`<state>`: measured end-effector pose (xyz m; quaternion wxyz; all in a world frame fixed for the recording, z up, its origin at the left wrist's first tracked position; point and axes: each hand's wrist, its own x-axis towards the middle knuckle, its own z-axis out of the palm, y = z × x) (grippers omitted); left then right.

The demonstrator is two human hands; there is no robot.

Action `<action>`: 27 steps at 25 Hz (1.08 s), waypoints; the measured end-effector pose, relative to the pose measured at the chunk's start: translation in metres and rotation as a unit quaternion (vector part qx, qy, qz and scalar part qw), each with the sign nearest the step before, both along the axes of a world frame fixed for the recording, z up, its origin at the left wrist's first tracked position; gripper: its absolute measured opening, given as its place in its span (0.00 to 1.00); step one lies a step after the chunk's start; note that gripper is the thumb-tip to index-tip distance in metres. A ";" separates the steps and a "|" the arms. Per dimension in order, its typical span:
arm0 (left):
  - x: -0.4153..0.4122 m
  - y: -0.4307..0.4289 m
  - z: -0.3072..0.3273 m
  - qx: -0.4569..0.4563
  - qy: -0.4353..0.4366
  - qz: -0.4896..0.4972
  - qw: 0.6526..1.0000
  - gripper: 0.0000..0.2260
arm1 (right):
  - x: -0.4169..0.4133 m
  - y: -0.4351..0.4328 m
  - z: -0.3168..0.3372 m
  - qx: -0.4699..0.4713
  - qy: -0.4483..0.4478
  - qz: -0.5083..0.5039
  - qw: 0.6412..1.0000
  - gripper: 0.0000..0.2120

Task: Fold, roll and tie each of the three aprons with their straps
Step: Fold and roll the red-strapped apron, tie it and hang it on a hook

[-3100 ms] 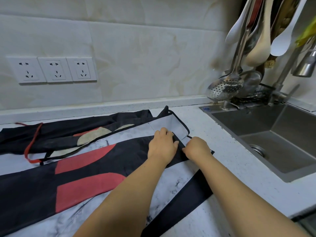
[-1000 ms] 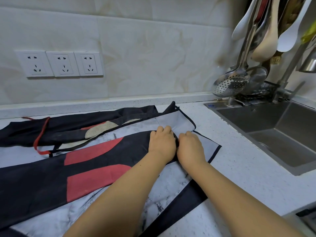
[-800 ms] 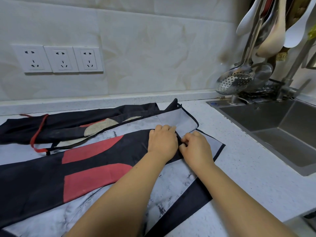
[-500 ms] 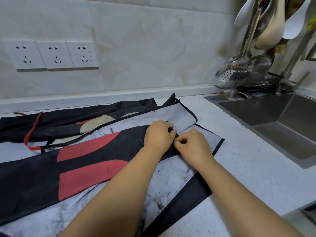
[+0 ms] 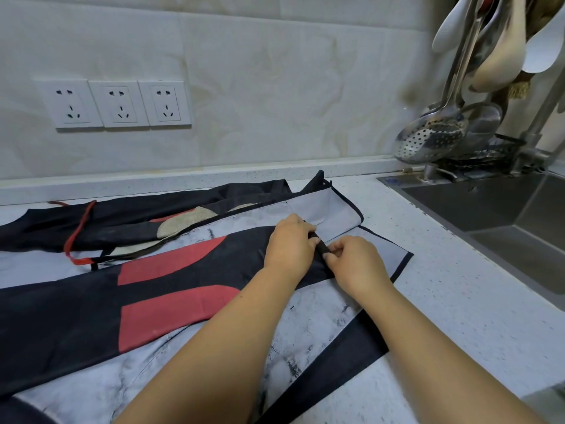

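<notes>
Head view:
- Black-and-red apron (image 5: 91,313) is folded into a long strip running left to right along the countertop (image 5: 458,301), on top of a grey marbled apron (image 5: 331,214).
- Its right end is turned up into a small tight roll (image 5: 320,245), right of centre, just short of the grey apron's black-trimmed right edge.
- Left hand (image 5: 289,246): fingers curled over the roll's far part, clamped on it, palm down on the black fabric.
- Right hand (image 5: 356,261): thumb and fingertips pinch the roll's near part. The hands are almost touching.
- Third apron (image 5: 122,218), black with beige patches, lies flat further back on the left, along the wall, with a red strap (image 5: 78,232) looped across it.
- Sink (image 5: 501,209) is on the right, well apart from the fabric.
- Perforated skimmer (image 5: 428,140) and other utensils hang above the sink's far corner.
- Three wall sockets (image 5: 117,104) sit on the far left of the tiled wall.
</notes>
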<state>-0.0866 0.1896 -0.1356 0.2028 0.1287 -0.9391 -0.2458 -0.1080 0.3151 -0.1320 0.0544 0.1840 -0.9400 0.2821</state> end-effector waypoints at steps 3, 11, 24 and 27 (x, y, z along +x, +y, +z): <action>0.004 -0.002 0.004 -0.054 -0.010 0.012 0.998 0.15 | 0.009 -0.008 0.002 0.022 0.069 0.020 0.997 0.10; 0.009 -0.010 0.005 -0.035 -0.018 0.055 0.998 0.12 | 0.022 -0.010 0.004 0.001 0.071 0.056 0.996 0.11; 0.011 -0.012 -0.004 0.037 0.030 0.018 0.999 0.13 | 0.025 -0.018 0.011 0.119 0.127 0.049 0.984 0.10; 0.019 -0.017 0.009 0.067 -0.014 -0.032 0.997 0.16 | 0.024 -0.029 0.029 0.177 0.124 0.086 0.973 0.11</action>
